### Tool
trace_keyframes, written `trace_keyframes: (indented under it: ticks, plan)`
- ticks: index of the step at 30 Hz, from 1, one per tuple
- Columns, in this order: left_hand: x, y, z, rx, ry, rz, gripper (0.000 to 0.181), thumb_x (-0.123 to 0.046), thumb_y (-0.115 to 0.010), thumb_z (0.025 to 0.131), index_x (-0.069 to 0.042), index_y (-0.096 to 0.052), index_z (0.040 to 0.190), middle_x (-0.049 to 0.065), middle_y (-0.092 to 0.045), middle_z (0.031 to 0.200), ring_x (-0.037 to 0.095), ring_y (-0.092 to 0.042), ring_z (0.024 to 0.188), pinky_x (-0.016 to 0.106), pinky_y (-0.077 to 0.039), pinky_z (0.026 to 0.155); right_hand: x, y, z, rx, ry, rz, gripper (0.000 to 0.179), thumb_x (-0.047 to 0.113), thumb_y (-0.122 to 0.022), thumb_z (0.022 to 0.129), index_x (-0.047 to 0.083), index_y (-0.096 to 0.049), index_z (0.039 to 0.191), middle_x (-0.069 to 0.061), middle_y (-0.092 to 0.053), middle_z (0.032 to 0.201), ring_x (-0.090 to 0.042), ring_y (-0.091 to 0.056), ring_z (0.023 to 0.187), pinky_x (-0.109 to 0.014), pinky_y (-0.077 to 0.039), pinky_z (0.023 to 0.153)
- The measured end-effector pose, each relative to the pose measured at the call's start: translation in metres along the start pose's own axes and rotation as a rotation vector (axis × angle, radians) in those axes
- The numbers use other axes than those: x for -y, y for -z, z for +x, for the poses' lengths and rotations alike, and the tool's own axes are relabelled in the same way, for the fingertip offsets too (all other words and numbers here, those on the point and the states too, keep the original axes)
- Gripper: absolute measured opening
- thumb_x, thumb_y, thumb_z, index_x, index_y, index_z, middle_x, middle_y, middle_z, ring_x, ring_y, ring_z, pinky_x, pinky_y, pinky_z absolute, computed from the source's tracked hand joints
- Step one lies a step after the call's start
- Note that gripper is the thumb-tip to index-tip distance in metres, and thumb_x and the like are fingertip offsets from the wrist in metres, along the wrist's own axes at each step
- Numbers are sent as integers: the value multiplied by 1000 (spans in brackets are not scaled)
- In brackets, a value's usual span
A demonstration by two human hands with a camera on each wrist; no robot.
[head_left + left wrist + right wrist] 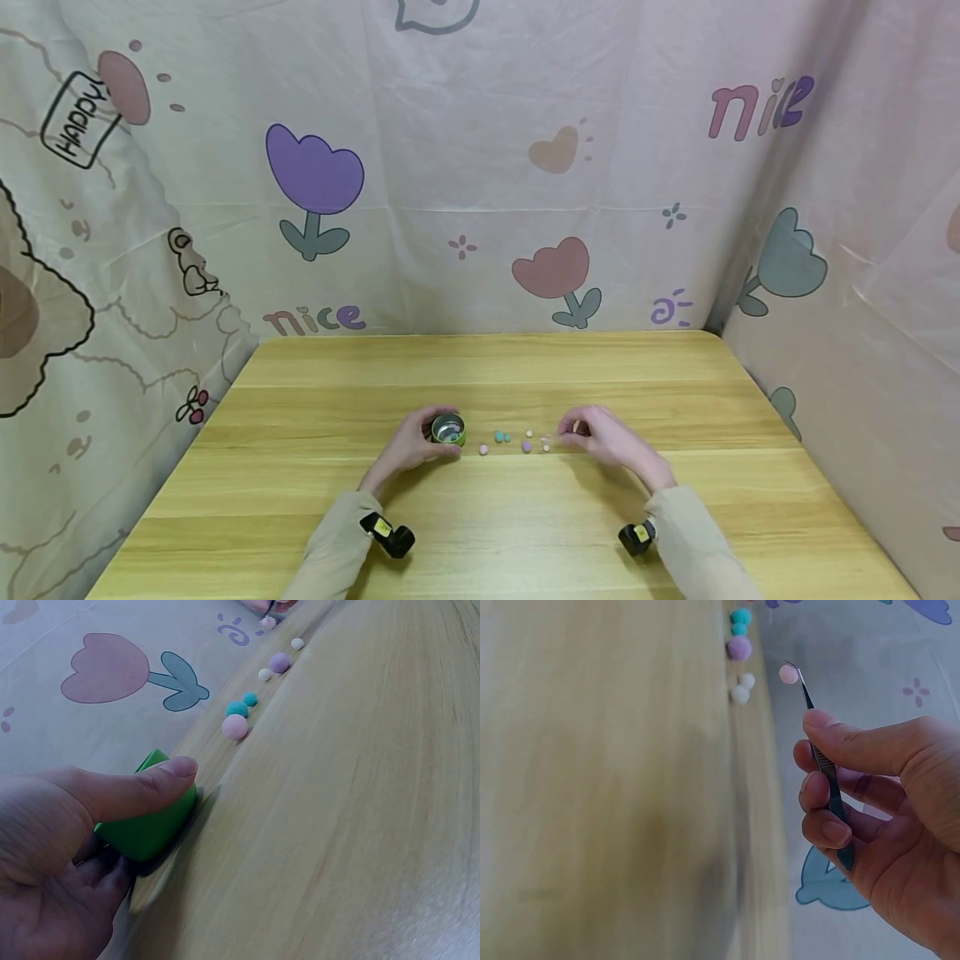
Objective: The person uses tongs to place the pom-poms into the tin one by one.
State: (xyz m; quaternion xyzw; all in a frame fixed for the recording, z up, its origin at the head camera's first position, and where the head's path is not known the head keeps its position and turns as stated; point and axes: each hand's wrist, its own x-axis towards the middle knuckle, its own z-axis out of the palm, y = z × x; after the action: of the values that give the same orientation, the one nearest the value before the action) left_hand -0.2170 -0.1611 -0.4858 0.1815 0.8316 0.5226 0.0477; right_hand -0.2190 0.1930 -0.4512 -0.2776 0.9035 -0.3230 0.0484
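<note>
My left hand [414,440] grips a small round green tin [448,442], thumb on its near side. The tin stands upright on the table with its mouth open; bits of pink and teal show inside it. In my right hand [889,780] is a pair of dark tweezers [826,766], pinched between thumb and fingers. Their bent tips hold a small pale pink ball [788,674] above the table. Between the hands lie another pink ball [483,450], two teal balls [237,709], a purple ball [527,447] and two whitish balls [739,694].
The wooden table [480,533] runs under both arms. A printed cloth [450,167] hangs behind it and along both sides. Each wrist wears a small black camera, one on the left [388,535] and one on the right [637,537].
</note>
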Motion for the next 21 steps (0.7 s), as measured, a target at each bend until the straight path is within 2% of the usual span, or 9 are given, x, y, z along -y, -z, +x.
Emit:
trace_keyframes:
  ticks: [7, 13, 21]
  plan:
    - [-3, -1, -1, -5, 3, 8, 66, -5, -86, 76, 6, -56, 134, 26, -65, 127, 40, -64, 116, 54, -52, 103, 14, -2, 16, 0, 36, -7, 6, 6, -69, 91, 7, -73, 96, 0, -71, 83, -1, -55, 69, -17, -50, 62]
    - [-4, -2, -1, -2, 8, 10, 66, -3, -85, 76, 7, -55, 134, 28, -64, 127, 41, -63, 117, 54, -52, 103, 22, -11, 30, -18, 90, -21, 3, 9, -70, 92, 7, -72, 92, -1, -70, 80, 0, -52, 65, -16, -48, 58]
    - [-2, -1, 0, 3, 9, -9, 66, -3, -85, 76, 7, -56, 134, 27, -64, 127, 41, -63, 118, 55, -51, 105, 36, -24, 46, -25, 97, -4, 4, 8, -70, 92, 6, -72, 94, -2, -70, 81, -2, -55, 66, -16, -49, 57]
